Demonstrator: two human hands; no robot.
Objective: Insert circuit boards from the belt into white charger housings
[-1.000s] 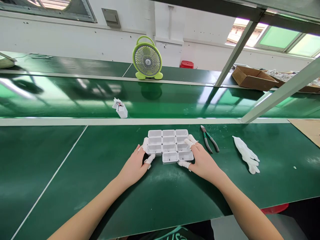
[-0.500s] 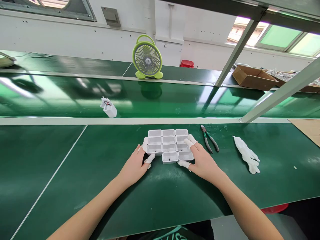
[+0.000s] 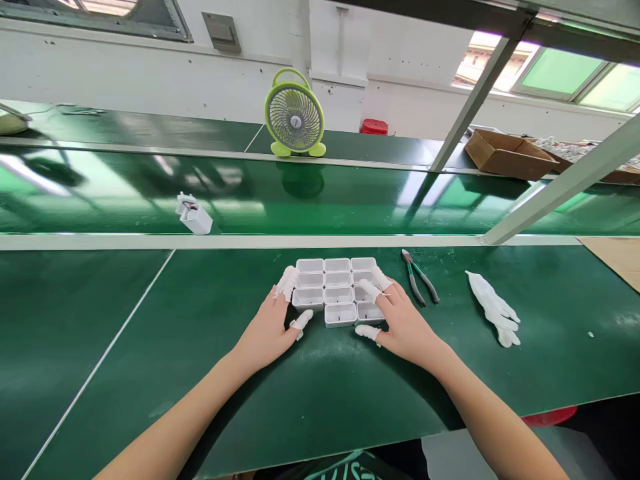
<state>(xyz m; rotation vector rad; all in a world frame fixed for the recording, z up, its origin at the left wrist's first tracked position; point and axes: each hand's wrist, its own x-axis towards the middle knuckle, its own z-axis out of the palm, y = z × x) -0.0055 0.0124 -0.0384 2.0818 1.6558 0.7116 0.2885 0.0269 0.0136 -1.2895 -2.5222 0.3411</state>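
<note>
Several small white rectangular plastic boxes point(image 3: 339, 294) sit side by side in a block on the green table, their open tops up. The front row is one box short at the left. My left hand point(image 3: 267, 327) is at the block's left side, fingers stretched and thumb apart near the front left corner. My right hand point(image 3: 403, 323) lies at the right side, its spread fingers over the right column and its thumb in front, partly hiding those boxes. White finger covers wrap the thumb and some fingers of both hands. Neither hand grips a box.
Green-handled cutting pliers point(image 3: 419, 279) and a white glove point(image 3: 493, 309) lie to the right. Behind the table's pale rail, a white box point(image 3: 196, 218) with a raised lid sits on a shiny green belt. Farther back are a green fan point(image 3: 295, 117) and a cardboard box point(image 3: 507, 155).
My left fingers have straightened and come slightly away from the block. My right fingers have shifted a little left over the boxes. The lidded white box has moved left along the belt.
</note>
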